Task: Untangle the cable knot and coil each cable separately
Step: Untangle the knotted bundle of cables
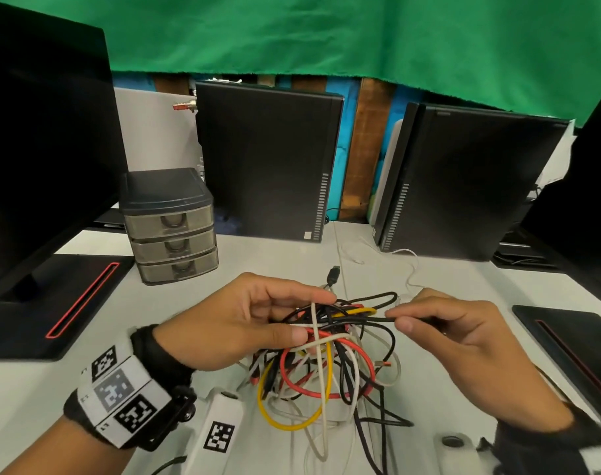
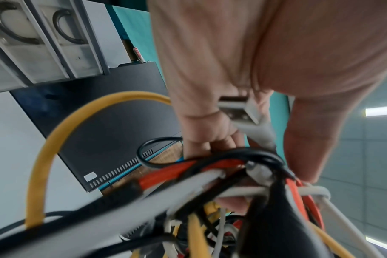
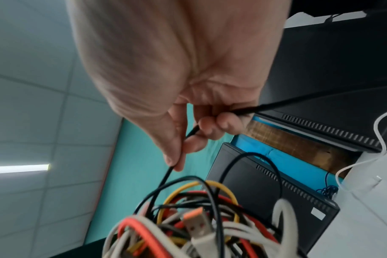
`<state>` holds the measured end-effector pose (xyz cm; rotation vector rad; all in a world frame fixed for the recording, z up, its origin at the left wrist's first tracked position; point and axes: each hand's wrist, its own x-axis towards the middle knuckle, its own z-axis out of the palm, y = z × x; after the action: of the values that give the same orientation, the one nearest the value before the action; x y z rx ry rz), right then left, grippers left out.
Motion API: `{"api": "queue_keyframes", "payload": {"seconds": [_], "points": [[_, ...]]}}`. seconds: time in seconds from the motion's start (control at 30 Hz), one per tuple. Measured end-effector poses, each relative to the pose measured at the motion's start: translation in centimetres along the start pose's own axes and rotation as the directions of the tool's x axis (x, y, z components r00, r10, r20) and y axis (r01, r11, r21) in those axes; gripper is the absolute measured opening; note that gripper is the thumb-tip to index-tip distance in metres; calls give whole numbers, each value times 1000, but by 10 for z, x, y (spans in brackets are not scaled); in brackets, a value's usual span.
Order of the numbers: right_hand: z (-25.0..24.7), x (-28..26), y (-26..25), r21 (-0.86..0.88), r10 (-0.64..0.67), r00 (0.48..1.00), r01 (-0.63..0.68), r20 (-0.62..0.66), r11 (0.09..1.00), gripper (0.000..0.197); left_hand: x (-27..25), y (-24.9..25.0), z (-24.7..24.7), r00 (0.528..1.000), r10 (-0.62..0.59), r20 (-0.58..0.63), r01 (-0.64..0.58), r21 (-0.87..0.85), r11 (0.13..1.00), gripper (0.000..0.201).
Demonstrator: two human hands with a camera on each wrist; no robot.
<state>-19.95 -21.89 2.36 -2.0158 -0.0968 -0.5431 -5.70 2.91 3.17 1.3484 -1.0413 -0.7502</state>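
A knot of black, white, red and yellow cables [image 1: 329, 358] hangs lifted over the grey table [image 1: 292, 258] in the head view. My left hand [image 1: 251, 323] grips the top of the knot [image 2: 210, 171], thumb below and fingers above. My right hand [image 1: 439, 323] pinches one thin black cable [image 1: 364, 318] between thumb and forefinger, to the right of the knot. In the right wrist view that black cable [image 3: 166, 176] runs from my right hand [image 3: 183, 150] down into the knot [image 3: 199, 218]. A black USB plug [image 1: 333, 274] sticks up behind the knot.
A grey three-drawer box [image 1: 172, 228] stands at the back left. Two black computer cases [image 1: 268, 159] [image 1: 463, 180] stand behind. A thin white cable [image 1: 408, 265] trails across the table at the back right. Black monitor bases [image 1: 52, 303] [image 1: 573, 341] flank both sides.
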Motion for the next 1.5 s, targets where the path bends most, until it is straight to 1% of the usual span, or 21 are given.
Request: {"api": "queue_keyframes", "payload": {"seconds": [0.23, 0.37, 0.5, 0.63, 0.7, 0.83, 0.93, 1.03, 1.13, 1.2, 1.33, 1.37, 1.43, 1.5], "points": [[29, -9, -12, -26, -22, 999, 23, 40, 999, 15, 1, 1, 12, 1000, -7, -4, 7, 102, 995, 44], [45, -14, -14, -101, -58, 997, 62, 47, 993, 19, 5, -1, 20, 999, -31, -16, 33, 158, 987, 38], [25, -5, -4, -93, 27, 999, -24, 28, 995, 24, 9, -4, 13, 994, -74, -86, 84, 118, 989, 23], [-1, 5, 12, -47, 44, 999, -44, -14, 998, 19, 6, -6, -4, 984, -172, -54, 173, 13, 985, 22], [-3, 6, 17, -39, 41, 999, -42, -16, 998, 17, 5, -6, -8, 979, -204, -30, 204, 4, 979, 25], [10, 4, 17, -66, -12, 1000, 10, -19, 998, 18, 5, -9, -7, 976, -218, 9, 218, 12, 976, 26], [21, 1, 16, -119, -43, 999, 39, -26, 992, 20, 6, -11, -7, 975, -222, 19, 222, -3, 975, 26], [39, -5, 14, -188, -81, 997, 80, 3, 979, 17, 6, -13, -4, 975, -216, 47, 216, -1, 976, 26], [55, -11, 15, -230, -124, 992, 127, 29, 965, 20, 6, -13, 0, 976, -205, 69, 204, 16, 979, 23], [56, -11, 15, -242, -122, 992, 127, 38, 962, 21, 6, -13, 0, 977, -203, 64, 201, 36, 979, 20], [49, -10, 12, -230, -65, 996, 76, 56, 970, 25, 6, -13, -2, 972, -228, 60, 223, 76, 972, 14], [49, -10, 11, -230, -57, 996, 70, 64, 971, 28, 6, -13, -2, 972, -230, 43, 225, 85, 971, 11], [50, -10, 11, -220, -53, 996, 68, 74, 973, 29, 6, -13, -3, 975, -224, -9, 224, 85, 971, 15], [52, -10, 11, -191, -59, 996, 71, 67, 979, 28, 7, -12, -4, 972, -233, -21, 234, 52, 971, 21]]}}
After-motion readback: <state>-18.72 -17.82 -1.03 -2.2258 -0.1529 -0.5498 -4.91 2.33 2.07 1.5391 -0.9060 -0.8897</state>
